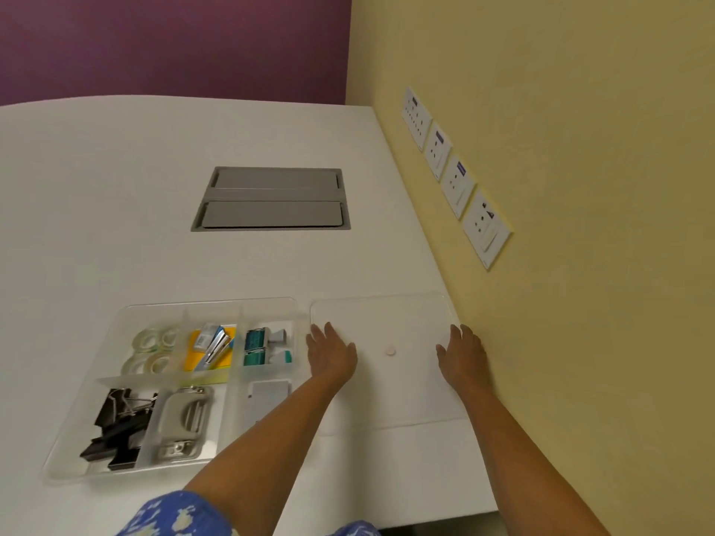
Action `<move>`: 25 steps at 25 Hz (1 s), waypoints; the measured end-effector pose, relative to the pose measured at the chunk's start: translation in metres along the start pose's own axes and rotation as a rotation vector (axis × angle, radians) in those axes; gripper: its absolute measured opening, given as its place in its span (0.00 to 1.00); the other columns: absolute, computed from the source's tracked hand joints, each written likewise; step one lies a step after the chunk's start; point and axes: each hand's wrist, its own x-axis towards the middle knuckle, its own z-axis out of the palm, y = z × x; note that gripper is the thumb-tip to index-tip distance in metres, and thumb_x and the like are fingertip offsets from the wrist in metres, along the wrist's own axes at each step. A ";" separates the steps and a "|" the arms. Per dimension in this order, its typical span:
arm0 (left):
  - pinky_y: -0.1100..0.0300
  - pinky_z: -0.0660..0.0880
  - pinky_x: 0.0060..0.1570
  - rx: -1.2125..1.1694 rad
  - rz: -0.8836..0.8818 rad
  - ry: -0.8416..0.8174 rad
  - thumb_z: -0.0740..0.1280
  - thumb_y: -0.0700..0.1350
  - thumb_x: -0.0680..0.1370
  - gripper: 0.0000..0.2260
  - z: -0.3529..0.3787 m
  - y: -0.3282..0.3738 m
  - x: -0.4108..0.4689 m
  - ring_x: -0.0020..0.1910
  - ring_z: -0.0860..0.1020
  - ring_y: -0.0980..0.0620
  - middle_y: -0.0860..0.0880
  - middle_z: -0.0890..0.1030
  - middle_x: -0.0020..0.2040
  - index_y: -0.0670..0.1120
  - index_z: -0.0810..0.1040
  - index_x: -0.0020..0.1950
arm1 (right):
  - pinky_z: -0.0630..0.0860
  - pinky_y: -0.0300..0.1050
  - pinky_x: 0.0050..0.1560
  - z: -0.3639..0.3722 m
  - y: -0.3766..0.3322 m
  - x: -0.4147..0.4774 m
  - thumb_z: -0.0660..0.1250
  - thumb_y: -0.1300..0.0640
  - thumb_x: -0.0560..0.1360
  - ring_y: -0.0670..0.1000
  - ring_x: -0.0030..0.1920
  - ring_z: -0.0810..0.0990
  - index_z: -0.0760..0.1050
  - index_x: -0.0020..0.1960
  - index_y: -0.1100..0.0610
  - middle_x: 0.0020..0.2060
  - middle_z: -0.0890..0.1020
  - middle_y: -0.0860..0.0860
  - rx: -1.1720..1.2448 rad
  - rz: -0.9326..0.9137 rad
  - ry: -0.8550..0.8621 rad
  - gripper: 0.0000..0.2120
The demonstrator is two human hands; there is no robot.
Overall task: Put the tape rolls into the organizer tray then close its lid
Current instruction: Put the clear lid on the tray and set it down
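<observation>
The clear organizer tray [77, 431] lies open on the white table, left of centre. Several clear tape rolls [151, 352] sit in its far left compartment. The clear flat lid [387, 315] lies on the table just right of the tray, with a small round knob [390, 351] at its middle. My left hand [330, 352] rests flat on the lid's left side, fingers spread. My right hand [462, 352] is laid on the lid's right side, fingers apart. Neither hand holds anything.
Other tray compartments hold black binder clips [116, 427], a grey hole punch [185, 419], a stapler on yellow notes [214, 348] and teal items [257, 348]. A grey cable hatch [271, 199] is set into the table farther back. The yellow wall with sockets [456, 176] stands close on the right.
</observation>
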 end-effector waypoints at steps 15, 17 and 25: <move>0.47 0.64 0.68 -0.226 -0.241 0.291 0.60 0.44 0.81 0.22 -0.031 0.056 -0.008 0.70 0.66 0.42 0.41 0.66 0.71 0.44 0.61 0.74 | 0.64 0.52 0.74 0.005 0.010 0.001 0.52 0.51 0.83 0.58 0.74 0.63 0.57 0.76 0.59 0.75 0.61 0.58 0.147 0.018 -0.050 0.23; 0.47 0.66 0.67 -0.272 -0.201 0.351 0.59 0.42 0.81 0.21 -0.046 0.060 -0.010 0.70 0.66 0.42 0.41 0.66 0.71 0.43 0.61 0.74 | 0.65 0.53 0.73 0.005 0.011 0.001 0.52 0.52 0.83 0.58 0.74 0.64 0.59 0.75 0.60 0.74 0.64 0.59 0.208 0.015 -0.045 0.23; 0.52 0.80 0.49 -0.694 0.110 0.237 0.58 0.43 0.83 0.12 -0.096 0.079 -0.035 0.42 0.81 0.48 0.45 0.83 0.52 0.43 0.76 0.63 | 0.65 0.56 0.72 -0.012 0.005 0.004 0.49 0.49 0.84 0.62 0.72 0.67 0.60 0.74 0.63 0.71 0.69 0.61 0.670 0.163 -0.055 0.25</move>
